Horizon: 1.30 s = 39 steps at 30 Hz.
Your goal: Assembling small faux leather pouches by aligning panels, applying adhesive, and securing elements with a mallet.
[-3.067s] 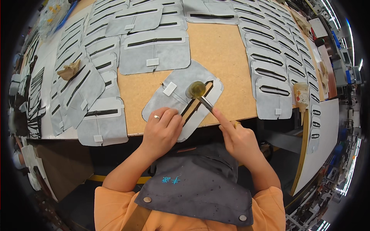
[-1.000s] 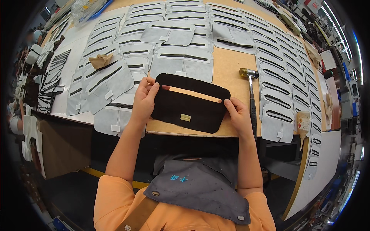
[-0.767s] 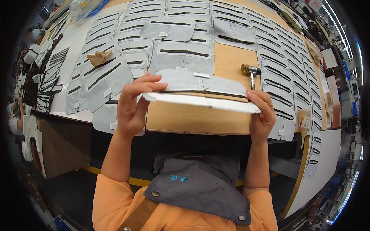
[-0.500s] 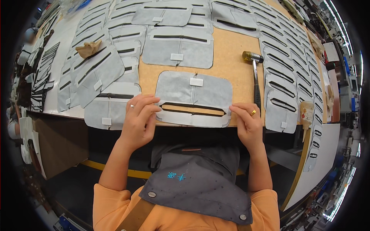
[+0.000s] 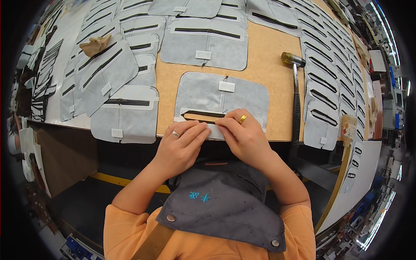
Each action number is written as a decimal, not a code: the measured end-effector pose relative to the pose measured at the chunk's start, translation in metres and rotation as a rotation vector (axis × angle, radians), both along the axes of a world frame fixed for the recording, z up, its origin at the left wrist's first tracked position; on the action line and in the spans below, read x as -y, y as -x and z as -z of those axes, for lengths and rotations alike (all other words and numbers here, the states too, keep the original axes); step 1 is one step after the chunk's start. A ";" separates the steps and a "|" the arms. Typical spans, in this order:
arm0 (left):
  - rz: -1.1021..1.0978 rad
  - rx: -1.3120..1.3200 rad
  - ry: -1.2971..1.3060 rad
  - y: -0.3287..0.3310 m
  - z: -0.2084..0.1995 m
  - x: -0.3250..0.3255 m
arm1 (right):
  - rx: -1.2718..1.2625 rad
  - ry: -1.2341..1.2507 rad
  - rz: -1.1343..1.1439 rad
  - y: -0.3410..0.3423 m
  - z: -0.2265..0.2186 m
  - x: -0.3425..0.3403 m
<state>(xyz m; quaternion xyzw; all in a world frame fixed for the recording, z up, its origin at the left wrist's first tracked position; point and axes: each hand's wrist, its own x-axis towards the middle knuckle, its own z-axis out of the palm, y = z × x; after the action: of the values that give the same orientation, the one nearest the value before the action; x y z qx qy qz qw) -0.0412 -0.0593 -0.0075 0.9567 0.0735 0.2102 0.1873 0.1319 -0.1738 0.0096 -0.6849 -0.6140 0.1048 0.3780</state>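
A grey fabric panel (image 5: 199,93) with rounded corners lies at the table's front edge before me. It carries a small white tab (image 5: 226,86) and a long slot with black edges, through which the brown board shows. My left hand (image 5: 182,145) has its fingers bunched on the slot's lower edge, near the middle. Close beside it, my right hand (image 5: 246,135) pinches that same edge between thumb and forefinger, covering the slot's right end. The two hands' fingertips almost touch. Exactly what lies under the fingertips is hidden.
A hammer (image 5: 296,93) with a yellow-and-black head lies right of the panel on the brown board (image 5: 271,47). Overlapping grey panels (image 5: 125,117) lie to the left, and rows of others (image 5: 323,97) to the right. A crumpled tan piece (image 5: 94,45) rests on the left pile.
Both hands have come inward from the slot's two ends to its middle, along the lower edge. The slot looks narrower. The view has shifted slightly.
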 end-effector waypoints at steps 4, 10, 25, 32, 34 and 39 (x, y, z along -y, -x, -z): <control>-0.019 0.018 -0.018 0.000 0.004 0.003 | 0.169 0.026 -0.066 -0.001 -0.002 -0.008; -0.041 0.032 0.000 -0.001 0.006 0.006 | 0.663 0.220 -0.259 0.005 -0.023 -0.020; -0.052 0.049 -0.002 0.000 0.008 0.007 | -0.063 0.207 -0.158 -0.015 -0.011 -0.012; -0.046 0.036 -0.014 -0.001 0.006 0.006 | -0.034 0.056 -0.254 -0.020 0.003 -0.005; -0.046 0.033 -0.019 -0.002 0.006 0.005 | 0.022 0.032 -0.277 -0.021 0.003 -0.006; -0.030 -0.004 0.128 -0.005 -0.006 -0.003 | 0.007 0.042 -0.294 -0.027 0.005 0.002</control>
<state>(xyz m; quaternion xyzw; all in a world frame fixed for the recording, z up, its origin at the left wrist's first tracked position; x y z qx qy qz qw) -0.0360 -0.0564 -0.0016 0.9421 0.1013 0.2059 0.2447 0.1585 -0.1761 0.0042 -0.5956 -0.7069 0.1693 0.3420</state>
